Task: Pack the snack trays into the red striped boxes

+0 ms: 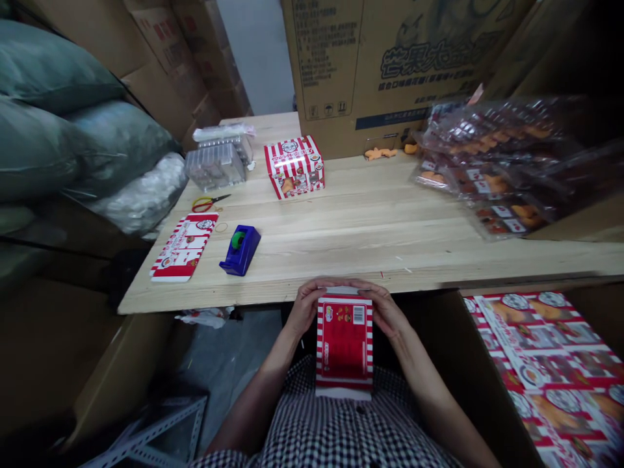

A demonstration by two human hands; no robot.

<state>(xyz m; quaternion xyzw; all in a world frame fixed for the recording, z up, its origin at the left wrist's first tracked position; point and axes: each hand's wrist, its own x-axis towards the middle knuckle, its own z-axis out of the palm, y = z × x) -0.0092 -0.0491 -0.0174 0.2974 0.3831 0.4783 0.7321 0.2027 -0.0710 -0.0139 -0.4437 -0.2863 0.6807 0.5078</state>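
Note:
Between both hands, in front of my lap, is a red-and-white striped cardboard box (344, 341) with its printed back and barcode towards me. My left hand (306, 305) grips its upper left corner. On the upper right corner my right hand (387, 309) is closed in the same way. Fingers of both hands reach behind the far edge, partly hidden. White flaps show at the box's top and bottom ends. Just beyond, on the table, stand a blue tape dispenser (242, 250) with green tape and a flat striped carton (186, 247).
A filled striped box (295, 167) sits mid-table (351, 221). Scissors (208, 203) and clear plastic trays (217, 162) lie at left. Bagged toys (502, 169) pile up at right. A large carton (351, 71) stands behind; an open carton of printed boxes (556, 364) is at lower right.

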